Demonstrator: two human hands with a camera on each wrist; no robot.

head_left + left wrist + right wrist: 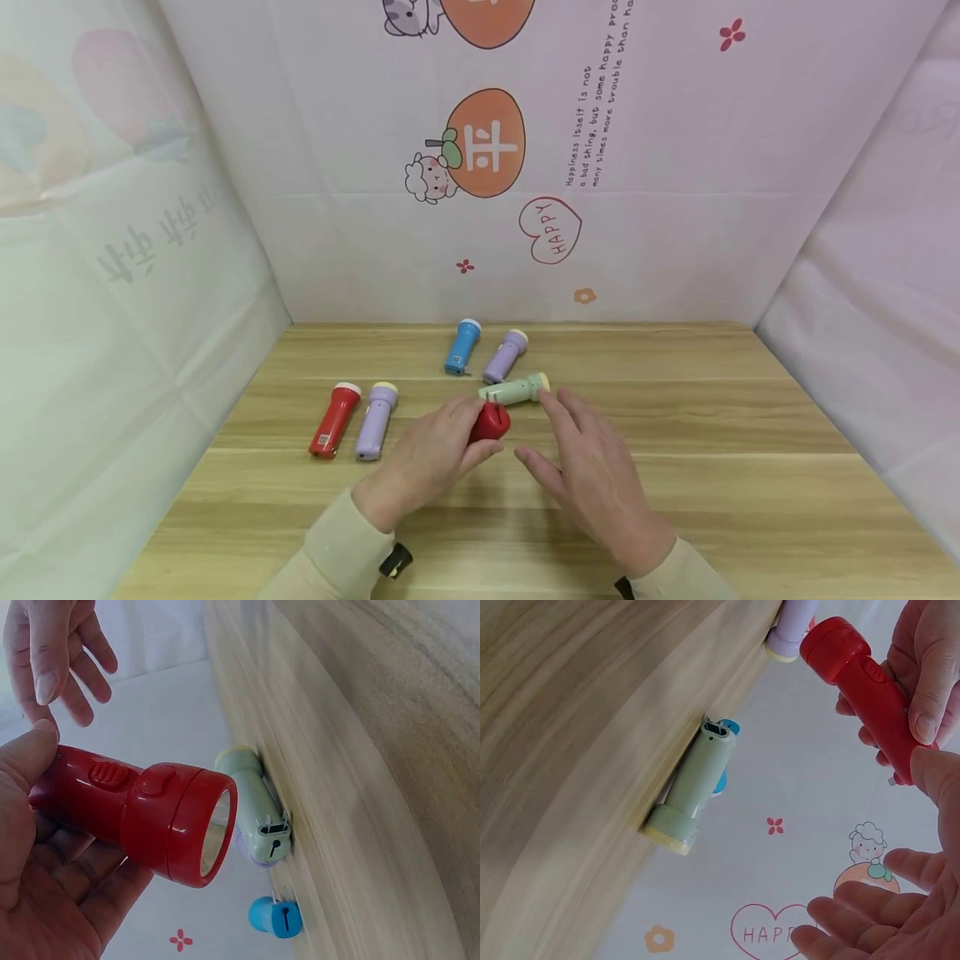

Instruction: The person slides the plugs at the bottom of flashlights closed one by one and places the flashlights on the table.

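My left hand (pixel 431 450) grips a red flashlight (pixel 150 810) above the table, its fingers under the barrel and the thumb along the tail. In the left wrist view the lens end and the sliding switch (pixel 109 774) show. A small metal piece (pixel 893 781) sticks out at the tail in the right wrist view. My right hand (pixel 596 471) is beside it with fingers spread and relaxed; its thumb overlaps the flashlight's tail in the right wrist view. A pale green flashlight (pixel 513 391) lies just beyond both hands.
Farther back lie a blue flashlight (pixel 462 346) and a purple flashlight (pixel 506 357). Left of my left hand, another red flashlight (pixel 334 421) and another purple one (pixel 377 422) lie side by side. Printed white cloth (pixel 337 167) walls in the wooden table (pixel 712 417).
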